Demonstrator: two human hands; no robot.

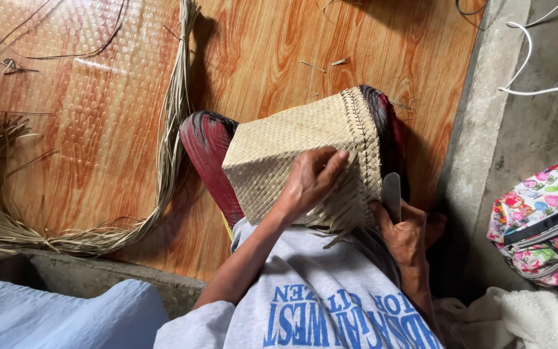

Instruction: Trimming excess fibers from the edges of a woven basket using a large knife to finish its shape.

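I'm looking down at my lap, centre frame. Left hand (309,181) lies flat on the woven straw basket (292,145), fingers together, pressing its side near the braided rim. Right hand (407,232), lower right of centre, grips a flat pale blade tool (391,194) upright against the rim edge; fingers closed around it. Basket rests on my knees, red-black patterned cloth (206,148) beneath. Loose strand ends (343,220) stick out along the near edge, so my read: finishing the rim, tucking or trimming ends. Next move needs the blade worked under a weave strand, left hand steadying. Farther out: bundle of straw strips (169,148) on the wood-pattern floor mat (98,116), left; floral bag (540,220) at right.
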